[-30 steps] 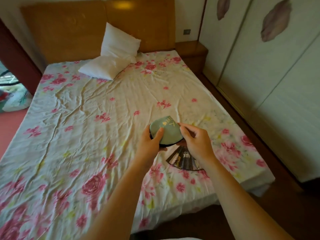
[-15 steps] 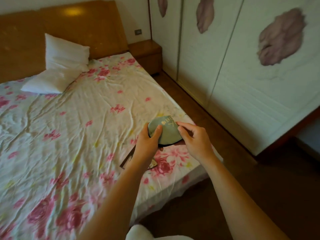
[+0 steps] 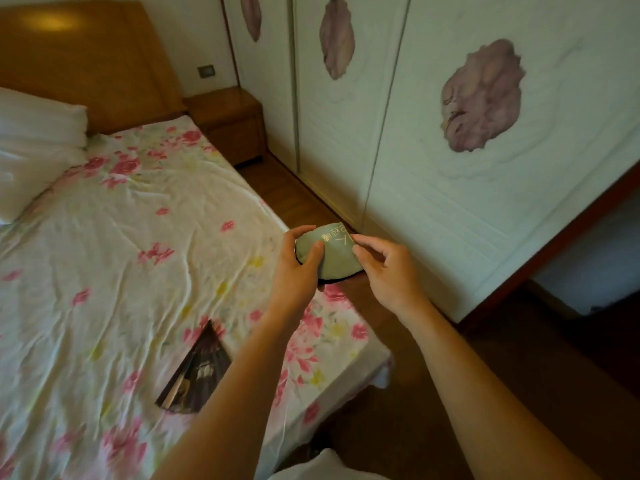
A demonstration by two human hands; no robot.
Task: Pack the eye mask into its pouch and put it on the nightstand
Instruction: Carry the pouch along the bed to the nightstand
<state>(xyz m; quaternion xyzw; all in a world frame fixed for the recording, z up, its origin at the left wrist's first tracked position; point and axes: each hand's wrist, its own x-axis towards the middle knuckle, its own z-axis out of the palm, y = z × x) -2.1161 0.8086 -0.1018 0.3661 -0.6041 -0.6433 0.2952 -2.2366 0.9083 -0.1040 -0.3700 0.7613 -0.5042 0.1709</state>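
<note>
Both hands hold a sage-green pouch [image 3: 331, 255] with pale lettering, raised over the bed's right edge. My left hand [image 3: 297, 271] grips its left side, thumb on top. My right hand [image 3: 384, 268] pinches its right edge. A dark rim shows under the pouch; I cannot tell whether that is the eye mask. The wooden nightstand [image 3: 228, 123] stands at the far corner between the headboard and the wardrobe, its top bare.
The bed [image 3: 121, 244] with a floral sheet fills the left. A dark folding fan [image 3: 197, 372] lies open on it near me. White pillows [image 3: 31, 150] sit at the head. Wardrobe doors [image 3: 433, 133] line the right, with a narrow wooden floor strip between.
The view has swung right, from the bed towards the wardrobe and nightstand. Both hands still hold the pouch, which has tilted slightly. The fan stays on the sheet.
</note>
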